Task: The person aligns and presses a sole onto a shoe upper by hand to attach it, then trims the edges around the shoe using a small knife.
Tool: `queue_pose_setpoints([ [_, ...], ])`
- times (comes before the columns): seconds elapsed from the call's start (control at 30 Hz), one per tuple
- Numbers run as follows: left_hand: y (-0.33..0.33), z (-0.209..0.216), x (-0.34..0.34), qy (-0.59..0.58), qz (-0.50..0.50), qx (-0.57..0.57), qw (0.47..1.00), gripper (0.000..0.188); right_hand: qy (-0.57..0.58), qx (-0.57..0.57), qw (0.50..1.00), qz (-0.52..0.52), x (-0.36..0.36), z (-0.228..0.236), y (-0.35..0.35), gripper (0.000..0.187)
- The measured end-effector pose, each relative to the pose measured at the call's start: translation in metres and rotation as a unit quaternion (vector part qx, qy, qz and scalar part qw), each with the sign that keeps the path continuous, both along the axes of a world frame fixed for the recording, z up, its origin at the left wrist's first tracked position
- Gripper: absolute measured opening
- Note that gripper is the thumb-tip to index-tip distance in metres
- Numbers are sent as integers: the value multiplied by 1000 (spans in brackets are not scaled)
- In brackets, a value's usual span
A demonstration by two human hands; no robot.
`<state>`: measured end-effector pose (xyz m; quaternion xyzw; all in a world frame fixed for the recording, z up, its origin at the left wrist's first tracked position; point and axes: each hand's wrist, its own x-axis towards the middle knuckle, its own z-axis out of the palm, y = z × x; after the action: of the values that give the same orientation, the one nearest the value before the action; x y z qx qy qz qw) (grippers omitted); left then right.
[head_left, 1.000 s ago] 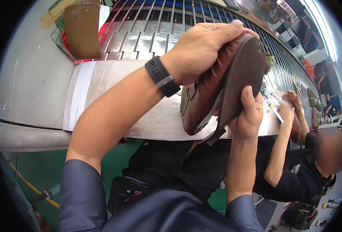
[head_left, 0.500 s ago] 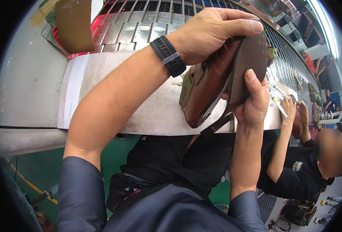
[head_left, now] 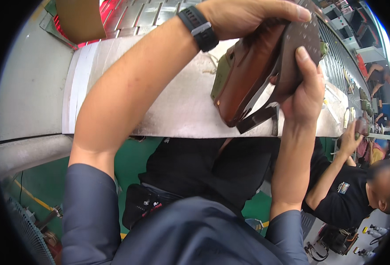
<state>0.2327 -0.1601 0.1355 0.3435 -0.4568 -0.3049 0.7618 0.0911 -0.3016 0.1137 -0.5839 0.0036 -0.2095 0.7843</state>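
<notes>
A brown leather shoe upper (head_left: 250,75) is held tilted above the bench, with a green shoe last (head_left: 222,77) showing at its edge. Against its underside lies a dark brown sole (head_left: 293,53), which gapes away from the upper toward the lower end. My left hand (head_left: 248,17) grips the upper end of the shoe, its thumb over the sole. Lower down, my right hand (head_left: 304,90) is closed around the sole, thumb on its outer face and fingers in the gap. A dark strip-like end (head_left: 257,119) of the sole hangs free.
Beneath the shoe runs a pale bench top (head_left: 173,110), with a slatted metal conveyor (head_left: 139,17) behind it. A brown panel (head_left: 80,20) stands at the far left. To the right, a co-worker (head_left: 342,194) in black holds a brown shoe (head_left: 361,128).
In the picture, my hands and the shoe have shifted slightly up and right, sole and upper still together. The co-worker's hands and shoe have moved farther right.
</notes>
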Motion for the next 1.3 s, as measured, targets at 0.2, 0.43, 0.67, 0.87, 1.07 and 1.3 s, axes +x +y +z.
queue_pose_setpoints([
  [0.2, -3, -11, 8, -4, -17, -47, 999, 56, 38, -8, 999, 16, 4, -3, -16, 29],
  [0.43, 25, 4, -15, 6, 32, -109, 993, 27, 3, -6, 1000, 27, -20, 20, 33, 31],
  [0.67, 122, 44, -121, -132, 287, 97, 944, 64, -57, -260, 962, 63, -87, 19, 65, 39],
  [0.87, 153, 28, -162, -147, 373, 111, 909, 76, -115, -386, 912, 74, -94, 21, 89, 15],
  [1.07, 165, 12, -160, -175, 367, 82, 910, 88, -130, -443, 882, 98, -90, 23, 94, 14],
  [1.3, 170, 17, -169, -221, 391, 113, 886, 65, -121, -432, 887, 111, -93, 27, 99, 12],
])
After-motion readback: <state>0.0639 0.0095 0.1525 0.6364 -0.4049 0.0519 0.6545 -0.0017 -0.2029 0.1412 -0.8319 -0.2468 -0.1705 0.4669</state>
